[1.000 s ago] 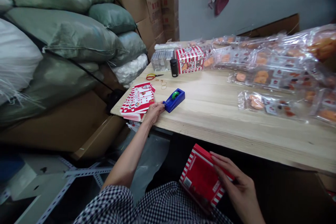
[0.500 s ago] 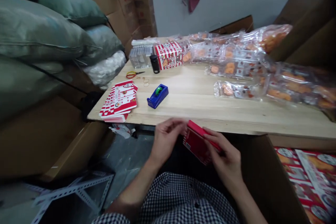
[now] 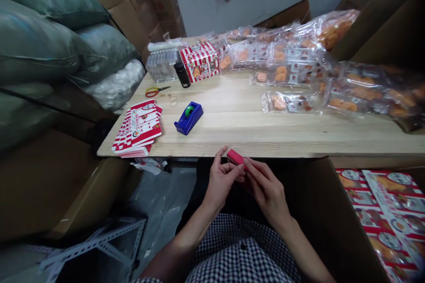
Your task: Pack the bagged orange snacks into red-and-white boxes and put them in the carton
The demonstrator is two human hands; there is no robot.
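Pale pine workbench (image 3: 252, 135) stretches ahead of me, with stuffed grey-green sacks (image 3: 40, 40) piled to its left and cardboard cartons (image 3: 133, 0) stacked behind them. Just below the bench's front edge, I pinch a small red carton (image 3: 236, 157) between both hands, my grip narrow and the carton's edge turned up. My left hand (image 3: 222, 181) closes on the near end with its fingers curled in. My right hand (image 3: 267, 190) comes in from the other side, fingers laid along the carton, hiding most of it. On the bench, a blue tape dispenser (image 3: 188, 118) sits nearest my hands, near a stack of flat red-and-white box blanks (image 3: 137, 127), scissors (image 3: 157, 91) and rubber bands (image 3: 172, 100). Clear packs of orange snacks (image 3: 285, 101) lie spread across the far side.
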